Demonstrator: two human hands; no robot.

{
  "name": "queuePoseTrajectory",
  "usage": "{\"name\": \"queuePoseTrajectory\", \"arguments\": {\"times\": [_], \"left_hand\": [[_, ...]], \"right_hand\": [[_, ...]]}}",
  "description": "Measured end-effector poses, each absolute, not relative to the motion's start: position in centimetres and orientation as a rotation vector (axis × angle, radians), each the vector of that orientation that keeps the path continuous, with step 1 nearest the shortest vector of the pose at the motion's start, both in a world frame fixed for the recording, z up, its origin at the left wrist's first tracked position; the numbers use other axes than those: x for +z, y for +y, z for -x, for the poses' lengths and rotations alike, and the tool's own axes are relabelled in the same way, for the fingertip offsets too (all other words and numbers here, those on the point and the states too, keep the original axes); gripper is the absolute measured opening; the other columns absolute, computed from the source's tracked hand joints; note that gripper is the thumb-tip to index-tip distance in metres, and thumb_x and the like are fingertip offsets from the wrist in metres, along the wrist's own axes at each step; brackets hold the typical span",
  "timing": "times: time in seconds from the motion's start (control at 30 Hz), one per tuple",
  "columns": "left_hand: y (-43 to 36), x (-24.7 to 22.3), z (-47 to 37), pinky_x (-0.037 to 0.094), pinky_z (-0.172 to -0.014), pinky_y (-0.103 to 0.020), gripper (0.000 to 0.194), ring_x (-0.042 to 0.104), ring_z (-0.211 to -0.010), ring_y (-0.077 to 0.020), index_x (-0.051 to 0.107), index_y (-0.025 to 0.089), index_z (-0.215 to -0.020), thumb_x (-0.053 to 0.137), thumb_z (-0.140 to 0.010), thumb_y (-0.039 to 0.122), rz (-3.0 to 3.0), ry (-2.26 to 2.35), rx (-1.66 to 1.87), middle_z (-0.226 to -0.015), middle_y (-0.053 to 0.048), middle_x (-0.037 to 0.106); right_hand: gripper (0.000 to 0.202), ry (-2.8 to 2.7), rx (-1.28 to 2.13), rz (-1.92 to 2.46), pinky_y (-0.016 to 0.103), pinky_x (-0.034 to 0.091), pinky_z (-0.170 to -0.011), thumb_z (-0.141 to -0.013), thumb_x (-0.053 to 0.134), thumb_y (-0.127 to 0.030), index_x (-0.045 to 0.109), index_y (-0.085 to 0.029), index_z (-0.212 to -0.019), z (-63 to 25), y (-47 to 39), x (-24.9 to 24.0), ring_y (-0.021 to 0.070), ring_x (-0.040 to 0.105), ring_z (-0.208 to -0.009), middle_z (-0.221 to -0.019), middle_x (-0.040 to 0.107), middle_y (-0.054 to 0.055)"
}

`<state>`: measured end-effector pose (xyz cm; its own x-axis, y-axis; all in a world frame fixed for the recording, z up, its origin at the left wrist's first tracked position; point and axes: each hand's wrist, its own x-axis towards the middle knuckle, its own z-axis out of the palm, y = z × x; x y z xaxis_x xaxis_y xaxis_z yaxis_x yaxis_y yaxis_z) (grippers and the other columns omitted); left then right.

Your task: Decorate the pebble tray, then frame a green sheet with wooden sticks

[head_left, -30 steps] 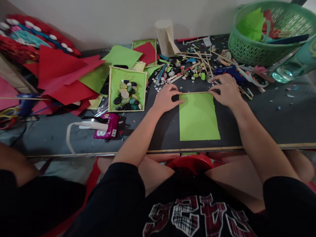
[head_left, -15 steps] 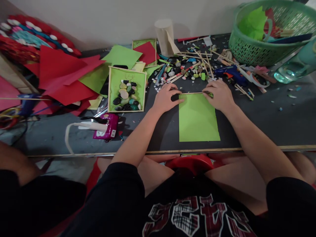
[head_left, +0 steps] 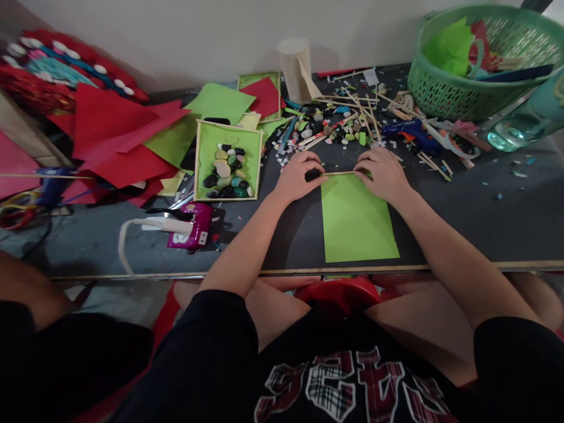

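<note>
A sheet of light green paper [head_left: 359,223] lies on the dark table in front of me, slightly turned. Along its far edge runs a thin wooden stick [head_left: 339,173]. My left hand [head_left: 299,176] is at the far left corner, thumb and fingers closed around the stick's left end. With its fingertips pinched together, my right hand [head_left: 382,171] holds the stick farther right and covers its right end and the far right corner of the paper.
Left of my hands stands a stick-framed green panel with pebbles [head_left: 228,161], near a purple power adapter [head_left: 194,226]. Beyond lie scattered stones and sticks [head_left: 339,123], a blue glue gun [head_left: 412,132] and a green basket [head_left: 458,94]. Red paper sheets [head_left: 114,129] are piled left.
The paper's near edge has shifted toward me and slightly right. My right hand has moved a little left along the stick and toward me; my left hand stays nearly in place.
</note>
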<state>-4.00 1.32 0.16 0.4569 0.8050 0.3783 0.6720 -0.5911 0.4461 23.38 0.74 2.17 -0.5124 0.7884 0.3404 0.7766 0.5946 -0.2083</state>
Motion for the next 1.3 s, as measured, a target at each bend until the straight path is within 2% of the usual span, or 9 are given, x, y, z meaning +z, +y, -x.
{"name": "queuePoseTrajectory", "arguments": {"times": [0.17, 0.33, 0.47, 0.6, 0.73, 0.93, 1.07, 1.17, 1.3], "left_hand": [[1.5, 0.2, 4.1, 0.051, -0.106, -0.041, 0.013, 0.064, -0.114, -0.0227, 0.072, 0.021, -0.096, 0.06, -0.096, 0.028, -2.438, 1.298, 0.924, -0.115, -0.007, 0.068], [1.7, 0.0, 4.2, 0.055, -0.09, -0.032, 0.021, 0.066, -0.107, -0.0199, 0.064, 0.019, -0.098, 0.056, -0.083, 0.007, -2.326, 1.356, 1.043, -0.114, -0.007, 0.07], [1.8, -0.1, 4.0, 0.048, -0.066, -0.024, 0.008, 0.066, -0.084, -0.0156, 0.063, 0.02, -0.092, 0.066, -0.086, 0.02, -2.062, 1.533, 1.222, -0.095, -0.003, 0.072], [2.2, -0.2, 3.9, 0.047, -0.067, -0.024, 0.012, 0.063, -0.068, -0.0123, 0.067, 0.02, -0.077, 0.074, -0.084, 0.026, -1.8, 1.611, 1.386, -0.075, 0.001, 0.071], [2.4, -0.1, 4.2, 0.051, -0.072, -0.024, 0.012, 0.066, -0.069, -0.0132, 0.074, 0.019, -0.078, 0.075, -0.086, 0.029, -1.629, 1.601, 1.527, -0.075, 0.0, 0.074], [1.6, 0.4, 4.0, 0.044, -0.062, -0.024, 0.028, 0.061, -0.059, -0.0108, 0.068, 0.021, -0.075, 0.066, -0.095, 0.04, -1.825, 1.504, 1.418, -0.071, 0.001, 0.073], [1.3, 0.4, 3.6, 0.045, -0.061, -0.023, 0.034, 0.06, -0.057, -0.0102, 0.06, 0.022, -0.074, 0.059, -0.099, 0.045, -1.861, 1.434, 1.314, -0.065, 0.002, 0.069], [1.3, 0.5, 3.5, 0.049, -0.065, -0.023, 0.021, 0.066, -0.066, -0.0115, 0.067, 0.021, -0.077, 0.069, -0.093, 0.035, -1.848, 1.506, 1.291, -0.073, 0.001, 0.074], [1.4, 0.6, 3.5, 0.053, -0.071, -0.025, 0.005, 0.071, -0.077, -0.0149, 0.075, 0.022, -0.083, 0.072, -0.088, 0.024, -1.812, 1.59, 1.369, -0.087, -0.001, 0.08]], "right_hand": [[0.023, -2.426, 0.045, 1.257, 0.051, 0.048, -0.105, -0.097, 0.056, -0.027, 0.078, -0.019, -0.096, -23.5, 0.6, 2.3, 0.0313, 0.063, -0.114, -0.115, 0.072, 0.013], [0.024, -2.415, 0.034, 1.323, 0.051, 0.049, -0.101, -0.095, 0.055, -0.027, 0.078, -0.02, -0.094, -23.4, 0.4, 2.9, 0.0325, 0.064, -0.113, -0.114, 0.073, 0.013], [0.022, -2.382, 0.048, 1.441, 0.049, 0.05, -0.096, -0.091, 0.058, -0.025, 0.078, -0.018, -0.088, -23.5, 0.2, 3.4, 0.0331, 0.065, -0.109, -0.106, 0.076, 0.013], [0.021, -2.325, 0.024, 1.538, 0.045, 0.05, -0.089, -0.085, 0.058, -0.022, 0.078, -0.017, -0.078, -23.4, -0.1, 3.6, 0.032, 0.066, -0.102, -0.093, 0.077, 0.013], [0.018, -2.287, 0.009, 1.661, 0.04, 0.048, -0.078, -0.079, 0.061, -0.021, 0.075, -0.02, -0.067, -23.0, -0.8, 4.2, 0.0296, 0.064, -0.094, -0.082, 0.074, 0.011], [0.037, -2.309, 0.224, 1.819, 0.034, 0.038, -0.063, -0.084, 0.065, -0.042, 0.063, -0.02, -0.054, -22.7, -1.7, 5.5, 0.0218, 0.061, -0.074, -0.071, 0.071, 0.007], [0.03, -2.184, 0.273, 1.776, 0.033, 0.04, -0.065, -0.089, 0.061, -0.044, 0.074, -0.021, -0.074, -22.9, -1.3, 5.3, 0.0202, 0.064, -0.074, -0.074, 0.073, 0.006], [0.023, -2.163, 0.349, 1.781, 0.033, 0.044, -0.069, -0.086, 0.067, -0.043, 0.079, -0.024, -0.092, -23.0, -1.0, 5.0, 0.022, 0.068, -0.081, -0.078, 0.076, 0.004], [0.021, -2.199, 0.292, 1.872, 0.034, 0.046, -0.067, -0.085, 0.069, -0.043, 0.08, -0.025, -0.086, -22.5, -1.3, 4.8, 0.0243, 0.069, -0.081, -0.082, 0.077, 0.005]]}}
